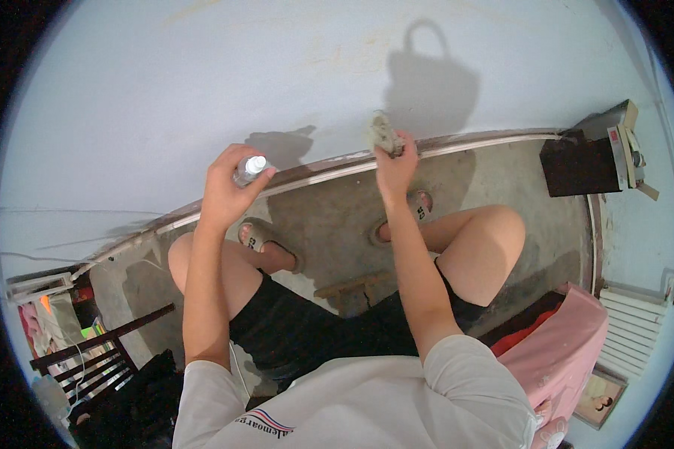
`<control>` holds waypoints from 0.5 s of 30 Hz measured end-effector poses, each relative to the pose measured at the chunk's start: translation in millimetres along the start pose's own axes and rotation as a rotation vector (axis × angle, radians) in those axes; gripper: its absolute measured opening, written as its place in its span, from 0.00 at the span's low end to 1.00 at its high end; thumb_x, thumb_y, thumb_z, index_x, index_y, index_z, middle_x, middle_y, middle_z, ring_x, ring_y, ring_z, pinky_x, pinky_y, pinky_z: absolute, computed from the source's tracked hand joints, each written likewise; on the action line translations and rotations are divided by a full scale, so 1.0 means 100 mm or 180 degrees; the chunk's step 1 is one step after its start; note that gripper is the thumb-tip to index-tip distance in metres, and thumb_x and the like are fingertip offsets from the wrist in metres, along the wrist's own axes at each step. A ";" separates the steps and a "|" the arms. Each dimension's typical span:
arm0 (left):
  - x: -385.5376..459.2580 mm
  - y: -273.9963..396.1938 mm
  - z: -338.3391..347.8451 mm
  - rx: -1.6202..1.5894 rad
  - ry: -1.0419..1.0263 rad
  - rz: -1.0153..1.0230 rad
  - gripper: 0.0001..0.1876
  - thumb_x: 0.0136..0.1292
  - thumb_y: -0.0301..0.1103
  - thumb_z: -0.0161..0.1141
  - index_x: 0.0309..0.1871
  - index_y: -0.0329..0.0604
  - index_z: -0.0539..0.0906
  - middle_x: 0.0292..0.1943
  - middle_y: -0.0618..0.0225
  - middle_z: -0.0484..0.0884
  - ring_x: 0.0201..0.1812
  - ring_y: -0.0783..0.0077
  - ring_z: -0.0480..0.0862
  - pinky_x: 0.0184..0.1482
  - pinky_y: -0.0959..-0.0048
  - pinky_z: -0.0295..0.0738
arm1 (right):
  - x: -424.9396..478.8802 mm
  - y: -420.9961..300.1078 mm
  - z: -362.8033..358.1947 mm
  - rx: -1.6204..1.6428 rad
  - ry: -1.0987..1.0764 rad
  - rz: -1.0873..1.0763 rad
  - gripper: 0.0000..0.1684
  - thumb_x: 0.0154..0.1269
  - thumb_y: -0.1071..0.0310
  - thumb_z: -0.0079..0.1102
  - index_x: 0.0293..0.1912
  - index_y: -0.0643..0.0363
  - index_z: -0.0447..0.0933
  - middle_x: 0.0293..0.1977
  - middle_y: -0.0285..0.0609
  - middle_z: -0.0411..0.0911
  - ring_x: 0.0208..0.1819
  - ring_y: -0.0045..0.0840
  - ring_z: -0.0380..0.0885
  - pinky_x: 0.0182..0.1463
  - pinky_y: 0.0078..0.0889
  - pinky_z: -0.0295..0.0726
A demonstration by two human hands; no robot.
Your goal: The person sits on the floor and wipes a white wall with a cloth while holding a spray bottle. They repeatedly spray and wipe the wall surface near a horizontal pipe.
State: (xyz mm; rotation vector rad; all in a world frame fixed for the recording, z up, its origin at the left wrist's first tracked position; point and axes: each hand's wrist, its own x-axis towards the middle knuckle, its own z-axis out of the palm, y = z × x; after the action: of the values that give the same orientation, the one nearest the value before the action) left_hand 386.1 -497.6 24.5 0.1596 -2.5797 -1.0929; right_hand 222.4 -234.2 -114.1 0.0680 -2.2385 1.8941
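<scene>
My left hand (230, 185) is closed around a small clear bottle (249, 170) with a white top, held in front of the pale wall (202, 84). Further right, my right hand (396, 165) grips a crumpled greyish-white cloth (385, 134) close to the wall, just above the skirting. Whether the cloth touches the wall, I cannot tell. Faint yellowish marks (365, 47) show higher on the wall. Shadows of the hands and of a shape with a looped handle fall on it.
A dark cabinet or box (581, 168) stands at the right, with cartons beside it. A pink cloth (573, 337) drapes near a white radiator (632, 325). At the left are a dark slatted wooden frame (95, 348) and a cable (50, 257). My slippered feet rest on the concrete floor (337, 224).
</scene>
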 end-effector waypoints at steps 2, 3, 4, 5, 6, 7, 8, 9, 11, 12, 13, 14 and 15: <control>-0.04 -0.02 -0.03 0.0007 0.0014 -0.0038 0.14 0.59 0.28 0.77 0.46 0.39 0.86 0.47 0.58 0.87 0.51 0.59 0.87 0.57 0.64 0.78 | -0.20 -0.21 0.14 -0.0176 -0.0283 0.0023 0.26 0.54 0.79 0.72 0.55 0.62 0.79 0.45 0.48 0.83 0.48 0.34 0.83 0.56 0.36 0.80; -0.07 -0.01 -0.04 -0.0019 0.0034 -0.0064 0.14 0.59 0.28 0.77 0.46 0.39 0.86 0.47 0.58 0.87 0.51 0.59 0.87 0.57 0.64 0.78 | -0.29 -0.28 0.21 -0.0264 -0.0422 0.0028 0.26 0.54 0.79 0.72 0.55 0.62 0.79 0.45 0.48 0.83 0.48 0.34 0.83 0.56 0.36 0.80; -0.06 0.00 -0.03 -0.0053 0.0039 -0.0073 0.14 0.59 0.28 0.77 0.46 0.39 0.86 0.47 0.58 0.87 0.51 0.59 0.87 0.57 0.64 0.78 | -0.35 -0.29 0.27 -0.0129 -0.0547 -0.0129 0.26 0.54 0.79 0.72 0.55 0.63 0.79 0.46 0.48 0.83 0.49 0.34 0.83 0.56 0.36 0.80; -0.06 0.01 -0.03 -0.0070 0.0037 -0.0055 0.14 0.59 0.28 0.77 0.46 0.39 0.86 0.46 0.58 0.87 0.51 0.59 0.87 0.57 0.64 0.78 | -0.42 -0.30 0.33 0.0006 -0.0675 -0.0286 0.26 0.54 0.80 0.72 0.55 0.63 0.79 0.46 0.49 0.83 0.49 0.34 0.83 0.56 0.36 0.79; -0.06 0.01 -0.02 -0.0084 0.0038 -0.0042 0.14 0.59 0.28 0.77 0.46 0.39 0.86 0.46 0.58 0.87 0.51 0.59 0.87 0.57 0.64 0.79 | -0.47 -0.32 0.38 0.0142 -0.0809 -0.0441 0.26 0.54 0.80 0.72 0.54 0.63 0.78 0.46 0.49 0.83 0.49 0.34 0.83 0.56 0.36 0.79; -0.06 0.01 -0.02 -0.0097 0.0039 -0.0030 0.14 0.59 0.28 0.77 0.46 0.40 0.86 0.46 0.59 0.87 0.51 0.59 0.87 0.57 0.64 0.79 | -0.53 -0.33 0.43 0.0197 -0.0929 -0.0395 0.26 0.54 0.80 0.72 0.54 0.63 0.79 0.46 0.49 0.83 0.49 0.35 0.83 0.56 0.36 0.80; -0.06 0.01 -0.03 -0.0099 0.0038 -0.0017 0.14 0.59 0.28 0.77 0.46 0.40 0.86 0.46 0.59 0.87 0.51 0.59 0.87 0.57 0.64 0.79 | -0.58 -0.35 0.47 0.0252 -0.1050 -0.0350 0.26 0.54 0.80 0.72 0.54 0.64 0.79 0.46 0.49 0.83 0.49 0.35 0.84 0.56 0.36 0.80; -0.07 0.00 -0.03 -0.0097 0.0041 -0.0013 0.14 0.59 0.28 0.77 0.46 0.40 0.86 0.46 0.59 0.87 0.51 0.59 0.87 0.57 0.64 0.79 | -0.64 -0.38 0.51 0.0309 -0.1179 -0.0301 0.26 0.53 0.81 0.72 0.54 0.64 0.79 0.46 0.50 0.83 0.49 0.35 0.84 0.56 0.36 0.80; -0.08 -0.01 -0.04 -0.0070 0.0049 -0.0026 0.14 0.59 0.28 0.77 0.46 0.39 0.86 0.46 0.59 0.87 0.51 0.59 0.87 0.57 0.64 0.79 | -0.69 -0.43 0.55 0.0295 -0.1166 -0.0437 0.26 0.53 0.80 0.72 0.53 0.64 0.79 0.45 0.50 0.84 0.48 0.36 0.84 0.55 0.35 0.80; -0.08 -0.02 -0.05 -0.0048 0.0052 -0.0038 0.14 0.59 0.28 0.77 0.46 0.39 0.85 0.46 0.59 0.87 0.51 0.59 0.87 0.57 0.64 0.79 | -0.69 -0.41 0.57 0.0351 -0.1171 -0.0419 0.26 0.53 0.80 0.72 0.53 0.64 0.79 0.45 0.49 0.84 0.48 0.36 0.84 0.55 0.35 0.80; -0.08 -0.02 -0.05 -0.0028 0.0054 -0.0047 0.14 0.59 0.28 0.78 0.46 0.39 0.85 0.46 0.59 0.87 0.51 0.59 0.87 0.57 0.64 0.79 | -0.69 -0.39 0.58 0.0406 -0.1174 -0.0401 0.26 0.53 0.80 0.73 0.53 0.64 0.79 0.44 0.49 0.84 0.48 0.36 0.85 0.54 0.35 0.81; -0.08 -0.02 -0.04 -0.0057 0.0064 -0.0045 0.14 0.59 0.29 0.78 0.46 0.39 0.85 0.46 0.59 0.87 0.50 0.60 0.87 0.56 0.64 0.79 | -0.67 -0.36 0.57 0.0369 -0.1137 -0.0375 0.26 0.53 0.80 0.73 0.54 0.64 0.79 0.44 0.49 0.84 0.49 0.36 0.85 0.55 0.36 0.81; -0.09 -0.02 -0.05 -0.0079 0.0081 -0.0056 0.14 0.59 0.29 0.78 0.46 0.39 0.85 0.46 0.59 0.87 0.50 0.60 0.87 0.56 0.64 0.79 | -0.64 -0.36 0.55 0.0337 -0.1114 -0.0347 0.26 0.53 0.79 0.73 0.54 0.64 0.79 0.44 0.49 0.84 0.49 0.36 0.85 0.55 0.36 0.81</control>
State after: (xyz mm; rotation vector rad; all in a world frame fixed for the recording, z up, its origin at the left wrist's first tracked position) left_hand 396.4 -500.6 23.5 0.1892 -2.5459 -1.1212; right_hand 283.6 -300.9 -99.9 0.5670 -2.2830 2.0713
